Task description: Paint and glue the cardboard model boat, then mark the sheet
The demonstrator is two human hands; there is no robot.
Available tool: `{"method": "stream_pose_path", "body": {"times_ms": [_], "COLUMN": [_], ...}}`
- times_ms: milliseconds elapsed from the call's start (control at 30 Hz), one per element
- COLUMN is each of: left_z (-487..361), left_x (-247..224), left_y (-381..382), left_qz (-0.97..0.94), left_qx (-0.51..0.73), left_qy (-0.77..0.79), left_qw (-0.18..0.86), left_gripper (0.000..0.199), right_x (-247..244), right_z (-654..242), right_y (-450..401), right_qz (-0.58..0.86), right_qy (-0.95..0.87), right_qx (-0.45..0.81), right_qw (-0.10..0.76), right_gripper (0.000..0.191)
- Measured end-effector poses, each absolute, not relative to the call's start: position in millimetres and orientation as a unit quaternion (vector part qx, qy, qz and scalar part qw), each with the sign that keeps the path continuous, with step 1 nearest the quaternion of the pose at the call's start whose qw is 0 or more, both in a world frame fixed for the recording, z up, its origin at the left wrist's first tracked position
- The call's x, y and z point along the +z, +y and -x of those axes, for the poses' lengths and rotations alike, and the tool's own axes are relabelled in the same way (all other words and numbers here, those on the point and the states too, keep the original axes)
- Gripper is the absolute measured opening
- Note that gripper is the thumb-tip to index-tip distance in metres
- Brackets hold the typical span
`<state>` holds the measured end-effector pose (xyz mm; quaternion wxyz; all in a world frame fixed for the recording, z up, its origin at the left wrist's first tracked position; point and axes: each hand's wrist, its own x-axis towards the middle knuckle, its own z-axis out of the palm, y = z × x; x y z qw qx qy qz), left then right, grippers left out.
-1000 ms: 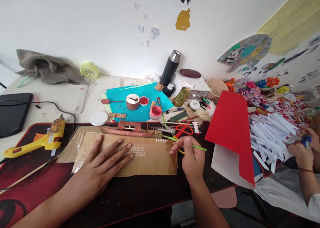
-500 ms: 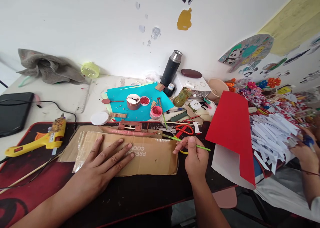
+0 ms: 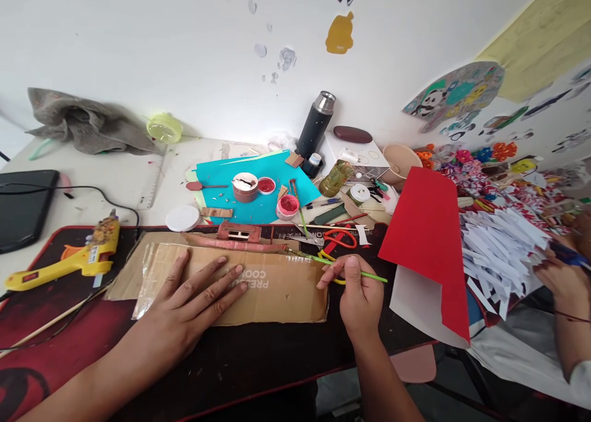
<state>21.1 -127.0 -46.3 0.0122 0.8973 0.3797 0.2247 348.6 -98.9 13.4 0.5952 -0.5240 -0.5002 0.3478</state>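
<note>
My left hand (image 3: 189, 302) lies flat with spread fingers on a piece of brown cardboard (image 3: 286, 292). Between the fingers of my right hand (image 3: 360, 289) is a thin green brush (image 3: 372, 276), its tip pointing left at the cardboard's upper right edge. A reddish painted strip (image 3: 249, 246) runs along the far edge of the cardboard, with a small reddish frame-like piece (image 3: 239, 231) behind it. Orange-handled scissors (image 3: 341, 239) rest just beyond my right hand. An open pot of red paint (image 3: 288, 206) stands farther back.
At left lie a yellow glue gun (image 3: 99, 249) and a black tablet-like object (image 3: 28, 206). A dark flask (image 3: 317, 123) stands at the wall. Red paper (image 3: 425, 243) rises at right, beside white paper strips (image 3: 503, 249) and another person's hand (image 3: 558, 280).
The view has shifted very slightly. My hands keep nearly the same places, and the other person's hand at the right has moved a little.
</note>
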Motion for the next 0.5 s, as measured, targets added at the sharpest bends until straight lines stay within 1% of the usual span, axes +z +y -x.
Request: {"method": "stream_pose_path", "body": {"times_ms": [500], "left_z": [-22.0], "left_x": [-45.3], "left_y": [-126.4], "left_qz": [-0.898], "left_qx": [0.222], "left_qy": [0.379], "left_qw": [0.009], "left_gripper": [0.067], "right_x": [16.4], "right_z": [-332.9], "right_y": [-98.8], "right_qz": [0.499], "right_qy": [-0.529], "right_qx": [0.367], "right_qw": [0.58], "right_gripper": [0.048]}}
